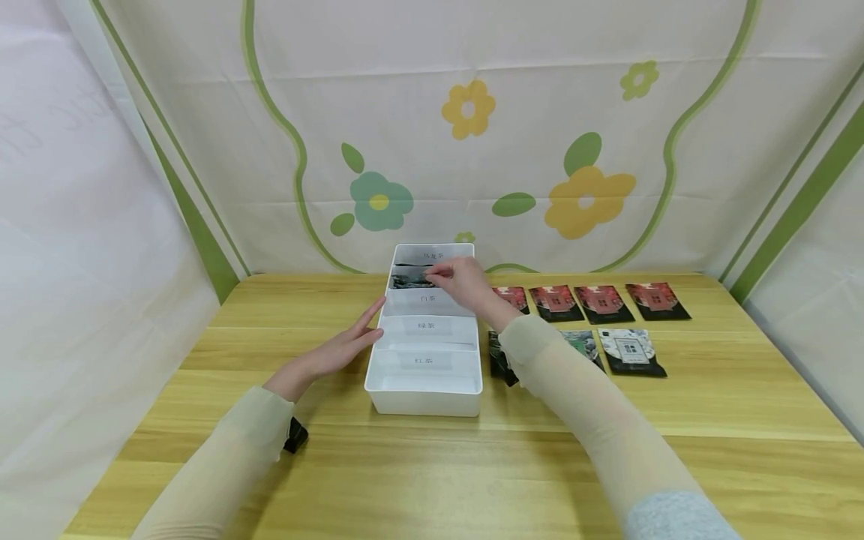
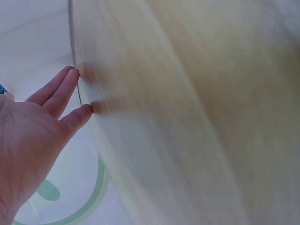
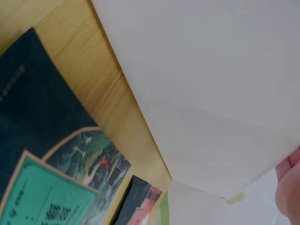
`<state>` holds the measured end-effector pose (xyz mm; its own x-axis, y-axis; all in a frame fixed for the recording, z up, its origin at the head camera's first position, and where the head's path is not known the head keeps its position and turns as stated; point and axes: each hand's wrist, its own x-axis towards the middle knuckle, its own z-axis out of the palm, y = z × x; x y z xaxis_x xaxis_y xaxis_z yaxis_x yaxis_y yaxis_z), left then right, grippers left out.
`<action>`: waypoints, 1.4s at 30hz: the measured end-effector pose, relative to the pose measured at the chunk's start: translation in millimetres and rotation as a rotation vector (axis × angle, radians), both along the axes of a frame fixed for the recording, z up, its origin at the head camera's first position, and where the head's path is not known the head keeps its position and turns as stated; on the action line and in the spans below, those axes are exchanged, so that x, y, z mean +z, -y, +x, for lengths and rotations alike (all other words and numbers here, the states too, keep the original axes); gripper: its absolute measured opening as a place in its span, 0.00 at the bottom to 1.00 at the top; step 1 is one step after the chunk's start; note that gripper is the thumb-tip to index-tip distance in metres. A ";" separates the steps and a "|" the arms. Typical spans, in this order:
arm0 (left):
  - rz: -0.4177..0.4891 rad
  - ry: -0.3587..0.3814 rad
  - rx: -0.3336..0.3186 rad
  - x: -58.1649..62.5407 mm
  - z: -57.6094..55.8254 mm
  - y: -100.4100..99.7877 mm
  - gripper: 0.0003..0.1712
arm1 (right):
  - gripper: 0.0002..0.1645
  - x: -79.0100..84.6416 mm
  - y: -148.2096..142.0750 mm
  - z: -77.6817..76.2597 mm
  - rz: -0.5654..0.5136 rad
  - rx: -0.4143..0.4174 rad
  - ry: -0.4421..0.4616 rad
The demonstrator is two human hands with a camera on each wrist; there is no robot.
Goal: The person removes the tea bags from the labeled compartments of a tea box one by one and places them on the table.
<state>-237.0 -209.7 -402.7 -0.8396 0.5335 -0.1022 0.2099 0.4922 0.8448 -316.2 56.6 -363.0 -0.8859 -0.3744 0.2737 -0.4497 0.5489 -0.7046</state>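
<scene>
A long white box [image 1: 425, 403] with labelled compartments stands on the wooden table. My right hand [image 1: 462, 283] is over its far part, thumb and fingertips pinching the upper right of a dark tea packet [image 1: 408, 278] that sits in the second compartment from the back. A thin dark edge shows in the rearmost compartment; what it belongs to is hidden. My left hand [image 1: 344, 349] touches the box's left side with straight, spread fingers. In the left wrist view, its fingertips [image 2: 86, 110] meet the box wall. The right wrist view shows mostly the outer box wall [image 3: 211, 93].
Right of the box lie several red-and-black packets [image 1: 603, 303] in a back row. Nearer are a white-and-black packet [image 1: 632, 352], a green-patterned packet [image 1: 583, 346] and a dark packet [image 1: 497, 352], partly covered by my right arm. A flower-printed cloth [image 1: 418, 112] hangs behind the table.
</scene>
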 end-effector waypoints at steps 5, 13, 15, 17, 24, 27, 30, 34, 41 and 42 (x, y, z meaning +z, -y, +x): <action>-0.018 -0.001 0.004 0.3 -0.1 0.3 0.37 | 0.10 6.9 -4.1 0.0 0.004 -0.018 -0.028; -0.017 0.011 0.002 1.0 -0.2 2.0 0.37 | 0.10 21.2 -16.8 1.8 -0.003 -0.027 -0.083; -0.017 0.012 0.003 1.1 -0.2 2.4 0.37 | 0.10 24.5 -21.4 3.3 -0.020 -0.027 -0.084; -0.016 0.013 0.005 1.2 -0.1 2.7 0.37 | 0.10 27.4 -26.3 4.8 -0.035 -0.029 -0.095; 0.002 0.002 -0.002 -0.1 -1.0 2.9 0.37 | 0.10 38.7 -48.8 12.6 -0.104 -0.051 -0.161; 0.006 -0.003 -0.003 -0.9 -1.7 2.7 0.37 | 0.10 42.2 -62.3 17.2 -0.126 -0.069 -0.191; 0.001 -0.011 -0.003 -0.6 -1.8 2.7 0.37 | 0.11 43.6 -78.5 22.6 -0.141 -0.081 -0.227; -0.002 -0.016 0.000 0.3 -2.4 2.5 0.37 | 0.11 43.7 -100.9 30.4 -0.148 -0.101 -0.261; 0.002 -0.006 -0.001 0.1 -4.2 4.1 0.37 | 0.11 39.1 -137.0 46.5 -0.122 -0.137 -0.285; 0.003 -0.005 -0.001 -0.1 -4.6 4.4 0.37 | 0.11 38.1 -141.6 49.1 -0.114 -0.139 -0.284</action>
